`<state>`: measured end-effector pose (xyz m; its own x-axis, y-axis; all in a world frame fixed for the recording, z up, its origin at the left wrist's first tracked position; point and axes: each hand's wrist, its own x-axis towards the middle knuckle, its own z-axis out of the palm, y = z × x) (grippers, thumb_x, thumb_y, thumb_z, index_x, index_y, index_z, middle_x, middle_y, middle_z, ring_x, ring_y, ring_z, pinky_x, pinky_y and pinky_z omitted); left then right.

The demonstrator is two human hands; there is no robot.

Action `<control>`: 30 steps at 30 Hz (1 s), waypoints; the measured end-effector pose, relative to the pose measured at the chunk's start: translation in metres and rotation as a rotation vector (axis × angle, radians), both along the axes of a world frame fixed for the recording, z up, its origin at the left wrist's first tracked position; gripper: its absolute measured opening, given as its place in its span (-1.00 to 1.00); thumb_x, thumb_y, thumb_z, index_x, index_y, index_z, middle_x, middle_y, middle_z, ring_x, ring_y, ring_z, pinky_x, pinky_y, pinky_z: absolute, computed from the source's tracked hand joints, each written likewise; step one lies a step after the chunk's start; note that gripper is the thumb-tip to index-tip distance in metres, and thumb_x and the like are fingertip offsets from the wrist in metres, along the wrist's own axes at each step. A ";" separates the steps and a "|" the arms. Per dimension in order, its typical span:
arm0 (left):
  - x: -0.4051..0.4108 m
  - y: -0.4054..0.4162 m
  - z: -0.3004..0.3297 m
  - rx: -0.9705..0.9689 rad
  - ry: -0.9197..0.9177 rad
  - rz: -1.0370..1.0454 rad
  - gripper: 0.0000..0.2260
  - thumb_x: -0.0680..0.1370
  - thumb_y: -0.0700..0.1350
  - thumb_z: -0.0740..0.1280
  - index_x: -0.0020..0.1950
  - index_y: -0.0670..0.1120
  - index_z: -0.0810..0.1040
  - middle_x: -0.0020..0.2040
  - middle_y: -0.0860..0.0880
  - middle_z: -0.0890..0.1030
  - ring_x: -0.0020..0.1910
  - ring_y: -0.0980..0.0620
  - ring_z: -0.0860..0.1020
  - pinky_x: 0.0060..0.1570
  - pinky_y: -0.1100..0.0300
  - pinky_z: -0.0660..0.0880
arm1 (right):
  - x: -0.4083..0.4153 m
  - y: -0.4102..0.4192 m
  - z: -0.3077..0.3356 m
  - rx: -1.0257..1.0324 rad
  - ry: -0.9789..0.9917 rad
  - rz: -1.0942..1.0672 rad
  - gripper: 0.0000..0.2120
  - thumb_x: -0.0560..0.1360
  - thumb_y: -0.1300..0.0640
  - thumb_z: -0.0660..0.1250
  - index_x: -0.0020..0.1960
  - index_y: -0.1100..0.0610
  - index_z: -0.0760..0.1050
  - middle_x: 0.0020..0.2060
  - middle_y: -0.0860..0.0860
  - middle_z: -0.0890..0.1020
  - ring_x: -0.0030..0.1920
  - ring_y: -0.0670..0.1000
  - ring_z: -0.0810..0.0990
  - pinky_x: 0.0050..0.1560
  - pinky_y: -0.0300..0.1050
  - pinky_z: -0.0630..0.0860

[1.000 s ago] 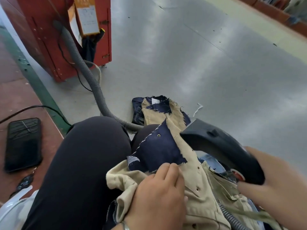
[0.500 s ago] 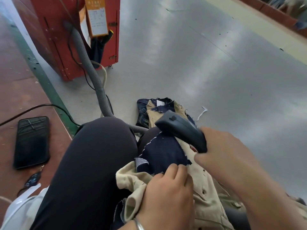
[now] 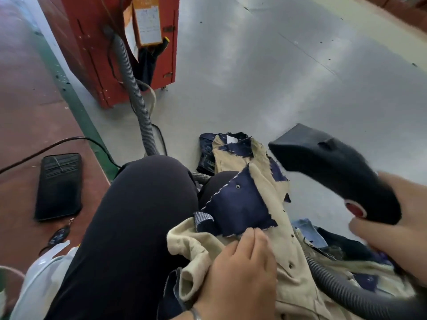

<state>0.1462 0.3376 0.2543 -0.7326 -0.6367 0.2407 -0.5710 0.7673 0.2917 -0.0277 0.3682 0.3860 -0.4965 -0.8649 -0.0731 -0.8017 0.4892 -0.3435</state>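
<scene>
The left hand point(image 3: 238, 276) clutches the garment point(image 3: 288, 257) below its navy patch point(image 3: 240, 204); the right hand point(image 3: 397, 245) grips the nozzle point(image 3: 330, 172) right of it.

Scanning for lettering now. On the red cabinet point(image 3: 92, 54), an orange board point(image 3: 147, 40) with a white sheet point(image 3: 147, 19) fixed to it: rows of print there, far too blurred to read. Down to the folded garment point(image 3: 223, 155) on the floor point(image 3: 277, 77), a small white tag point(image 3: 231, 139) at its far edge, too small to tell any writing. On the phone point(image 3: 59, 187), just a dark screen, no characters showing. On the black nozzle point(image 3: 335, 172), a red and white button point(image 3: 354, 209), no mark legible. No word, number or brand readable anywhere.
</scene>
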 end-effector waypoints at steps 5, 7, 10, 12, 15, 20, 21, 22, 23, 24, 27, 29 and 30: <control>0.000 0.002 -0.001 -0.026 0.006 0.004 -0.71 0.29 -0.07 0.31 -0.11 -0.15 0.72 -0.10 -0.07 0.69 -0.11 0.02 0.66 -0.28 0.29 0.54 | 0.012 0.029 -0.013 0.252 0.082 0.088 -0.62 0.08 -0.22 0.21 -0.10 -0.27 0.42 -0.41 -0.19 0.58 -0.50 -0.10 0.53 -0.50 -0.12 0.49; 0.001 0.001 0.001 -0.015 0.015 -0.014 -0.72 0.27 -0.04 0.40 -0.10 -0.15 0.71 -0.11 -0.07 0.68 -0.14 0.00 0.65 -0.31 0.28 0.53 | 0.020 0.024 -0.020 0.370 0.150 0.105 -0.68 0.15 -0.19 0.25 -0.11 -0.18 0.38 -0.42 -0.16 0.56 -0.48 -0.15 0.50 -0.45 -0.11 0.47; 0.001 -0.001 0.003 -0.018 0.002 -0.024 -0.74 0.32 -0.05 0.35 -0.09 -0.12 0.69 -0.12 -0.04 0.67 -0.18 0.02 0.63 -0.33 0.27 0.51 | 0.031 0.009 -0.029 0.458 0.217 0.090 -0.76 0.35 -0.09 0.34 -0.15 -0.07 0.29 -0.40 -0.05 0.52 -0.39 -0.15 0.49 -0.38 -0.17 0.44; 0.002 -0.002 0.004 -0.002 -0.025 -0.022 -0.70 0.35 -0.04 0.24 -0.09 -0.10 0.69 -0.11 -0.02 0.67 -0.16 0.04 0.63 -0.31 0.29 0.50 | 0.038 -0.001 -0.029 0.453 0.212 0.088 -0.76 0.38 -0.03 0.36 -0.16 -0.06 0.28 -0.39 -0.06 0.51 -0.39 -0.14 0.48 -0.42 -0.16 0.39; 0.002 -0.002 0.005 0.029 -0.025 -0.014 -0.68 0.34 -0.02 0.21 -0.09 -0.08 0.69 -0.10 -0.01 0.66 -0.16 0.04 0.63 -0.31 0.29 0.50 | 0.039 -0.017 -0.028 0.422 0.186 0.066 -0.78 0.33 0.09 0.36 -0.19 -0.04 0.30 -0.43 -0.05 0.50 -0.42 -0.08 0.48 -0.45 -0.14 0.29; 0.000 -0.001 0.006 0.025 -0.001 -0.023 -0.78 0.31 -0.04 0.34 -0.15 -0.07 0.69 -0.14 0.00 0.66 -0.18 0.06 0.62 -0.35 0.29 0.46 | 0.035 -0.050 -0.039 0.306 0.226 0.066 -0.81 0.35 0.11 0.36 -0.18 -0.03 0.34 -0.37 -0.08 0.51 -0.36 -0.01 0.50 -0.44 -0.17 0.25; 0.000 -0.001 0.006 0.029 0.001 -0.019 -0.80 0.30 -0.04 0.37 -0.15 -0.07 0.69 -0.14 0.00 0.66 -0.19 0.05 0.62 -0.35 0.29 0.46 | 0.033 -0.061 -0.043 0.303 0.223 0.064 -0.84 0.39 0.11 0.35 -0.13 -0.03 0.37 -0.33 -0.06 0.53 -0.33 0.02 0.51 -0.43 -0.18 0.25; 0.000 0.000 0.007 0.031 0.000 -0.009 -0.80 0.28 -0.04 0.41 -0.16 -0.07 0.69 -0.15 0.00 0.66 -0.20 0.05 0.61 -0.35 0.29 0.45 | 0.029 -0.071 -0.045 0.302 0.206 0.054 -0.86 0.42 0.11 0.34 -0.07 -0.02 0.41 -0.28 -0.03 0.56 -0.29 0.06 0.54 -0.41 -0.18 0.27; 0.000 0.002 0.007 0.045 -0.013 -0.005 -0.79 0.27 -0.04 0.43 -0.15 -0.07 0.68 -0.15 -0.01 0.65 -0.20 0.04 0.61 -0.35 0.30 0.45 | 0.023 -0.080 -0.044 0.289 0.186 0.036 -0.85 0.44 0.12 0.34 -0.02 -0.01 0.44 -0.24 0.01 0.59 -0.24 0.11 0.57 -0.36 -0.16 0.32; 0.001 0.003 0.008 0.040 -0.031 -0.009 -0.79 0.27 -0.05 0.43 -0.14 -0.07 0.69 -0.14 -0.01 0.66 -0.19 0.03 0.61 -0.34 0.30 0.46 | 0.017 -0.085 -0.041 0.257 0.170 0.015 -0.84 0.44 0.13 0.35 0.01 0.01 0.47 -0.22 0.05 0.60 -0.20 0.15 0.60 -0.30 -0.14 0.40; 0.001 0.010 0.010 0.003 -0.059 0.007 -0.77 0.37 -0.08 0.27 -0.13 -0.08 0.70 -0.08 -0.06 0.68 -0.08 0.00 0.65 -0.18 0.23 0.56 | 0.001 -0.078 -0.026 0.081 0.095 -0.016 -0.83 0.39 0.19 0.38 -0.05 0.04 0.47 -0.28 0.11 0.62 -0.24 0.21 0.66 -0.16 0.10 0.62; -0.003 0.021 0.010 -0.040 0.019 -0.019 -0.82 0.43 -0.12 0.27 -0.22 -0.04 0.68 -0.13 -0.06 0.68 -0.11 -0.01 0.65 -0.11 0.13 0.58 | -0.001 -0.062 -0.019 0.025 0.044 -0.014 -0.85 0.38 0.18 0.40 -0.12 0.04 0.45 -0.31 0.13 0.62 -0.26 0.22 0.66 -0.17 0.18 0.64; -0.006 0.029 0.010 -0.070 0.056 -0.060 -0.86 0.43 -0.12 0.31 -0.28 -0.01 0.64 -0.20 -0.03 0.66 -0.20 0.00 0.62 -0.16 0.15 0.56 | -0.002 -0.054 -0.017 0.026 0.027 -0.013 -0.85 0.38 0.18 0.40 -0.14 0.04 0.44 -0.32 0.12 0.62 -0.27 0.22 0.65 -0.18 0.18 0.64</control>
<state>0.1401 0.3662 0.2646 -0.7533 -0.5720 0.3244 -0.5074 0.8194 0.2666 -0.0292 0.3144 0.3687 -0.5096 -0.8564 -0.0824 -0.8040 0.5081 -0.3089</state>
